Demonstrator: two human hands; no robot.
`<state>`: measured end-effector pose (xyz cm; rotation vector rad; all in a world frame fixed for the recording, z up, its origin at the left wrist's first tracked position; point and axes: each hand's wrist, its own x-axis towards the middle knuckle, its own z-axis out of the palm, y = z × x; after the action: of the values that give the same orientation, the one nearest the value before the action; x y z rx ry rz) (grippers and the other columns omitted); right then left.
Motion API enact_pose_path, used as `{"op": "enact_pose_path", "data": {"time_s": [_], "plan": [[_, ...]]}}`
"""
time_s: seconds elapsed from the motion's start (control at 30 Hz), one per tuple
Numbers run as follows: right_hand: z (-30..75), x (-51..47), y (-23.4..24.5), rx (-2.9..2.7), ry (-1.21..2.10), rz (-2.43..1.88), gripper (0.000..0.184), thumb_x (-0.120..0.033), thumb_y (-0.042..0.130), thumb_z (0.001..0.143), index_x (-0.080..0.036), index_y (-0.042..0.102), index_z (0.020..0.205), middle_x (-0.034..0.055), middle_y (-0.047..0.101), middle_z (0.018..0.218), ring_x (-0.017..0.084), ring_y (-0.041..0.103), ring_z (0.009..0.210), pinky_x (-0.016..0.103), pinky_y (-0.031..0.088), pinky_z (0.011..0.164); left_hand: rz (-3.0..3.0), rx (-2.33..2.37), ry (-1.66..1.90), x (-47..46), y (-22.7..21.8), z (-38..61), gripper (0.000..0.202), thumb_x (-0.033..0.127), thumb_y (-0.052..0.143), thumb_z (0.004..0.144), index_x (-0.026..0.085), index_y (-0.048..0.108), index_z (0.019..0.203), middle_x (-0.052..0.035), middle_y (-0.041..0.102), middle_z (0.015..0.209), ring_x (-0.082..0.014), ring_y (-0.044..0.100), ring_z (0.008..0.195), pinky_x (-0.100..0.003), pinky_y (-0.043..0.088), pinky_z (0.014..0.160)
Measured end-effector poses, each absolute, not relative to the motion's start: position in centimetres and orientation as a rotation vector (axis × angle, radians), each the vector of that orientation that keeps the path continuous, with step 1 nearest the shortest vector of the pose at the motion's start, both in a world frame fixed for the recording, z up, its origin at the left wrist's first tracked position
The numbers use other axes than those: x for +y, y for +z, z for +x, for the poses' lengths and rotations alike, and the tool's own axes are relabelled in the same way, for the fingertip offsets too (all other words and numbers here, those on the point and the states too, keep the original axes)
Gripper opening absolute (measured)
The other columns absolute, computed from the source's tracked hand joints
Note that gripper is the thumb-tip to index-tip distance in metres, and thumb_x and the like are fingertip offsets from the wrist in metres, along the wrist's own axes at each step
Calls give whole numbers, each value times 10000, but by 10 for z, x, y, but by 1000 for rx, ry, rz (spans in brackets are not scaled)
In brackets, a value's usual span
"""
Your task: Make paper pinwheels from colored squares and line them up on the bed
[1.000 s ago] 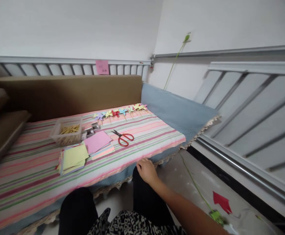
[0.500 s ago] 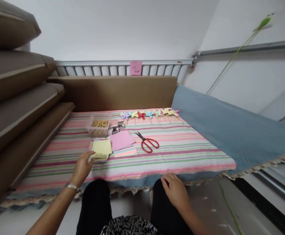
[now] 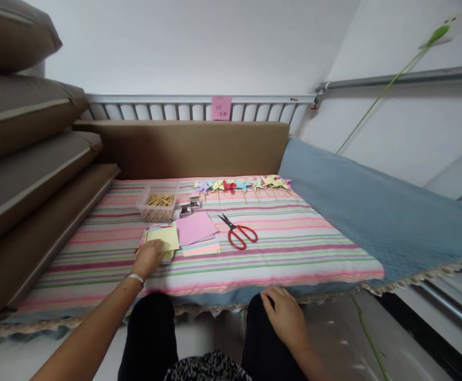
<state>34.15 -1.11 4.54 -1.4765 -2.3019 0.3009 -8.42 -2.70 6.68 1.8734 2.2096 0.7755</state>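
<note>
My left hand (image 3: 150, 257) is over the left part of a stack of small square papers, its fingers closed at the top yellow sheet (image 3: 168, 237); the fingertips are partly hidden. Right beside that stack lies a second pile with a pink paper (image 3: 196, 228) on top and other coloured sheets fanned out below. My right hand (image 3: 285, 316) rests on my right knee, fingers extended and holding nothing. Red-handled scissors (image 3: 238, 233) lie with the blades slightly apart, right of the papers. Behind the stacks stand a clear plastic box (image 3: 157, 211) of wooden sticks and small open boxes (image 3: 186, 210).
A row of paper pinwheels (image 3: 230, 186) on sticks lies along the back of the striped cloth (image 3: 294, 259). Brown cushions (image 3: 25, 153) are piled at the left, and a brown padded board (image 3: 191, 151) stands behind. Blue fabric (image 3: 373, 196) covers the right side.
My left hand has moved rightward and slightly up, from the stack's lower left edge onto the yellow sheet. My right hand stays on the knee. The view has shifted slightly.
</note>
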Motion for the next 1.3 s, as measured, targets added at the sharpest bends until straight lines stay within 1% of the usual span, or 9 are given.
{"op": "enact_pose_path", "data": {"time_s": [0.2, 0.33, 0.43, 0.67, 0.87, 1.0, 1.13, 1.2, 1.3], "plan": [[339, -12, 48, -2325, 302, -1484, 238, -220, 434, 877, -199, 654, 790, 64, 672, 845, 227, 591, 839, 321, 424, 761, 1671, 2138, 1005, -25, 69, -93, 202, 333, 530, 747, 211, 690, 732, -106, 730, 865, -273, 633, 895, -380, 426, 882], [336, -12, 49, -2320, 299, -1480, 240, -208, 431, 873, -202, 652, 779, 60, 672, 840, 226, 592, 834, 325, 428, 762, 1414, 2110, 1314, -24, 73, -101, 266, 408, 548, 707, 200, 707, 751, -95, 736, 827, -276, 641, 811, -380, 465, 799], [337, -11, 46, -2316, 302, -1465, 254, -214, 417, 878, -204, 649, 774, 63, 672, 839, 227, 594, 835, 325, 433, 758, 1197, 2046, 1578, -26, 85, -107, 317, 445, 576, 673, 177, 706, 784, -90, 731, 831, -272, 634, 849, -365, 473, 788], [340, -12, 45, -2210, 433, -1402, 241, -250, 440, 847, -199, 661, 763, 87, 669, 829, 258, 588, 842, 373, 427, 785, 751, 1761, 1948, -48, 131, -95, 366, 448, 692, 597, 172, 694, 838, -33, 706, 772, -193, 627, 730, -277, 482, 626], [309, -10, 69, -1779, 1003, -1260, 174, -307, 542, 742, -195, 675, 743, 119, 662, 855, 304, 568, 915, 455, 387, 901, 613, 1431, 1861, -71, 152, -42, 320, 386, 757, 559, 154, 701, 772, -47, 708, 778, -180, 633, 717, -277, 499, 634], [259, 6, 93, -1669, 1281, -1154, 280, -426, 553, 774, -188, 675, 858, 94, 693, 906, 272, 620, 918, 391, 469, 826, 560, 1319, 1719, -65, 150, -10, 287, 348, 765, 573, 140, 704, 760, -55, 704, 746, -168, 616, 649, -274, 489, 583], [207, 36, 117, -1509, 1575, -1022, 460, -538, 546, 779, -203, 618, 1087, 87, 681, 1051, 230, 647, 919, 315, 515, 682, 546, 1292, 1578, -44, 150, 7, 321, 342, 786, 560, 116, 713, 776, -70, 705, 714, -165, 603, 601, -260, 464, 545], [187, 54, 125, -1461, 1685, -955, 494, -557, 629, 707, -180, 650, 1025, 78, 701, 939, 208, 659, 794, 291, 499, 624, 565, 1318, 1513, -29, 153, 9, 305, 339, 792, 562, 118, 708, 754, -51, 690, 653, -149, 582, 553, -241, 437, 513], [164, 82, 129, -1381, 1762, -887, 410, -497, 760, 563, -132, 661, 721, 31, 661, 665, 154, 601, 585, 260, 453, 568, 604, 1328, 1470, -3, 159, 6, 285, 332, 789, 584, 120, 705, 754, -39, 687, 639, -137, 574, 531, -225, 417, 493]]}}
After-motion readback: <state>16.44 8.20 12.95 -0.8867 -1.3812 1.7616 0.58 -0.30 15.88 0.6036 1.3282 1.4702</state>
